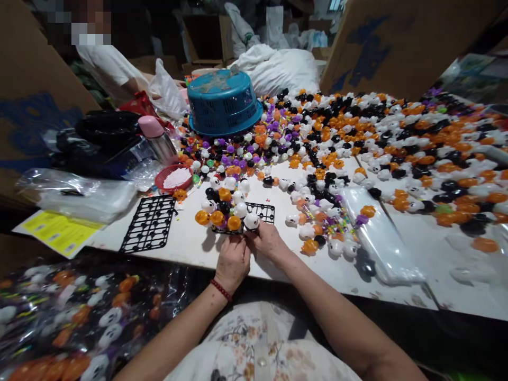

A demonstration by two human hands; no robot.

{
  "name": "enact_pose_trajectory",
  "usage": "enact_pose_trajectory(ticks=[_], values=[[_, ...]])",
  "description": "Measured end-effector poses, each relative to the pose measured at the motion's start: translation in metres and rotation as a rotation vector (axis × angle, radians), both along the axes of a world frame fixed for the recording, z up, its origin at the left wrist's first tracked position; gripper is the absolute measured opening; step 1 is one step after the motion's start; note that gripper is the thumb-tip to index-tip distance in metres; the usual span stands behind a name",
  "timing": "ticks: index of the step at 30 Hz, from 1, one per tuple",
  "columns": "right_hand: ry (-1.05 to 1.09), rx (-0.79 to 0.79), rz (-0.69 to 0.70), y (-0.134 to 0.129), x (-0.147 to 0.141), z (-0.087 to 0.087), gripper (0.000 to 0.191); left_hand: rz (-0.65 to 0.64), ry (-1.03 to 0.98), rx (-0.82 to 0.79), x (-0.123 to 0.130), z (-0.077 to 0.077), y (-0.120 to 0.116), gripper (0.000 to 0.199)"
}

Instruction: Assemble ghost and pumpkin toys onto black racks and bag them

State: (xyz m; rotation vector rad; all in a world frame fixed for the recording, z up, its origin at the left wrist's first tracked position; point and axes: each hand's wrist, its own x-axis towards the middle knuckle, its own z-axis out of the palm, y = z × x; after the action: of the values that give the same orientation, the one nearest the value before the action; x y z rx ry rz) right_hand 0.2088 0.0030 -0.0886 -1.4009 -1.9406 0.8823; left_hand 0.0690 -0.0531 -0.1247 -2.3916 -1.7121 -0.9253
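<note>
Close to the table's front edge stands a cluster of small orange pumpkin (217,218), white skull and black plastic heads, on or over a black plastic grid (260,211) that shows only in part. My left hand (233,259), with a red bead bracelet, is closed at the grid's near edge; its fingertips are partly hidden. Just right of it, my right hand (269,241) has its fingers closed at a white skull head (251,221) on the cluster's near right corner. Another black plastic grid (150,223) lies flat to the left, with no heads on it.
A large pile of mixed heads (397,127) covers the right and back. An upturned blue basket (222,100), a pink-lidded flask (156,137) and a red dish (174,179) stand left. Clear plastic bags (383,238) lie right. Another person (115,69) is at the back left.
</note>
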Motion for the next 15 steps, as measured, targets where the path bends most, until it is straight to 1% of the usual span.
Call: enact_pose_trajectory(ticks=[2, 4, 9, 15], values=[[-0.076, 0.022, 0.041, -0.0010, 0.0005, 0.0065, 0.019, -0.008, 0.008, -0.002, -0.0002, 0.0014, 0.0001, 0.025], [-0.130, 0.019, 0.057, -0.0007, 0.0005, 0.0094, 0.020, -0.017, 0.014, -0.011, -0.0006, 0.0022, 0.0004, 0.025], [-0.167, 0.028, 0.103, 0.0028, -0.0004, 0.0076, 0.016, -0.059, 0.012, -0.016, -0.0026, 0.0002, 0.0023, 0.027], [-0.151, 0.026, 0.126, 0.0029, -0.0052, 0.0049, 0.016, -0.078, 0.004, 0.042, -0.0032, -0.0007, 0.0048, 0.025]])
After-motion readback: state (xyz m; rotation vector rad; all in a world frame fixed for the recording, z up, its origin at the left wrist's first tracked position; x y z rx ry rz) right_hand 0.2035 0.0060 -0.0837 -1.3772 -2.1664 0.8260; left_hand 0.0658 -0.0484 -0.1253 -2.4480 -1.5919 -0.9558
